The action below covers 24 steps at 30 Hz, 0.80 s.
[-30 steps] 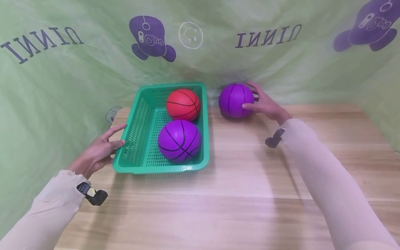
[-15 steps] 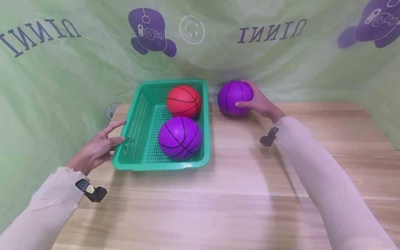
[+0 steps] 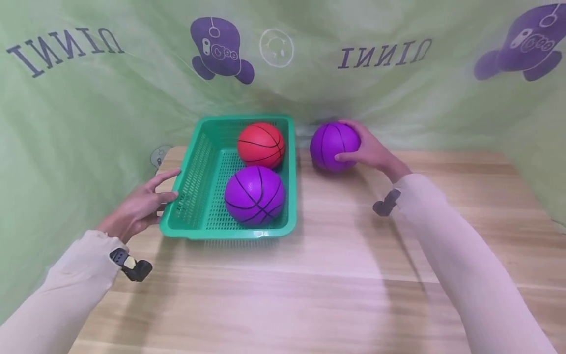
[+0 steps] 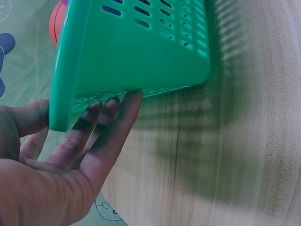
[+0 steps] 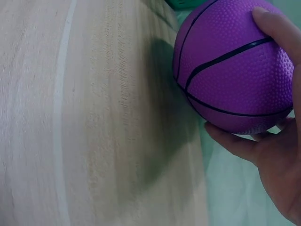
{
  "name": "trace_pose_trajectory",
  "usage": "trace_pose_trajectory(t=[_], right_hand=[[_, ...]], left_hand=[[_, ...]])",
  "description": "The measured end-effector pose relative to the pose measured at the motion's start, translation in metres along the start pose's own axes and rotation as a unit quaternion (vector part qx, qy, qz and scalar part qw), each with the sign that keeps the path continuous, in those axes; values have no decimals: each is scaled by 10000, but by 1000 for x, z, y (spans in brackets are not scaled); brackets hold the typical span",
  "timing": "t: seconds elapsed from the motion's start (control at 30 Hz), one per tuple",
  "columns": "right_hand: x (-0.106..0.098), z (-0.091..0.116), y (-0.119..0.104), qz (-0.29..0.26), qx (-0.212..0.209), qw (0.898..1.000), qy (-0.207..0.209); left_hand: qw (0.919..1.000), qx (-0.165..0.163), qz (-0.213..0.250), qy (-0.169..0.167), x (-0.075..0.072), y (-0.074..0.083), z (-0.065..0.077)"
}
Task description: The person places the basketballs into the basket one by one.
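In the head view, a green perforated plastic basket (image 3: 274, 234) stands on the wooden table. Inside it are a red toy basketball (image 3: 261, 145) and, nearer the front, a purple toy basketball (image 3: 255, 195). My left hand (image 3: 140, 206) is at the basket's left side; in the left wrist view the thumb touches the rim and fairly straight fingers (image 4: 106, 146) reach the outer wall beneath it. My right hand (image 3: 372, 150) grips a second purple toy basketball (image 3: 331, 146) from its right side, thumb in front. In the right wrist view its fingers spread round that ball (image 5: 230, 70).
A pale green printed cloth (image 3: 309, 93) hangs behind the table and along both sides, close behind the basket and the gripped ball. Bare wooden tabletop (image 3: 283, 295) stretches in front of the basket and to the right.
My right hand has moved leftward, farther over the purple basketball, and its thumb now lies more across the front. The left hand stays at the basket. The head view has shifted slightly.
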State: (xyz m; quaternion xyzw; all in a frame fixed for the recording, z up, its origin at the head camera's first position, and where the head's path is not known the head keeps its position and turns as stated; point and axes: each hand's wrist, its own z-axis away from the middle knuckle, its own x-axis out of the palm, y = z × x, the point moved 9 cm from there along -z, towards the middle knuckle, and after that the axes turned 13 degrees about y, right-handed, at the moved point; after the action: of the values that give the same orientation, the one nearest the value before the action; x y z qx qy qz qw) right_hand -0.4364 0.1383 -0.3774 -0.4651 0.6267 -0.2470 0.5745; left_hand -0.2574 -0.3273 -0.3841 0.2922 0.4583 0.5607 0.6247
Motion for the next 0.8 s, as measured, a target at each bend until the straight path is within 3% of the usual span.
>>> trace_pose_trajectory(t=[0.2, 0.5, 0.8], right_hand=[[-2, 8, -13, 184, -177, 9997, -63], [-6, 5, -56, 382, -606, 9972, -221], [-4, 6, -104, 519, -849, 9943, -372]], left_hand=[[10000, 38, -29, -63, -1, 0, 0], [9998, -81, 137, 92, -2, 0, 5], [9998, 166, 89, 90, 3, -1, 3]])
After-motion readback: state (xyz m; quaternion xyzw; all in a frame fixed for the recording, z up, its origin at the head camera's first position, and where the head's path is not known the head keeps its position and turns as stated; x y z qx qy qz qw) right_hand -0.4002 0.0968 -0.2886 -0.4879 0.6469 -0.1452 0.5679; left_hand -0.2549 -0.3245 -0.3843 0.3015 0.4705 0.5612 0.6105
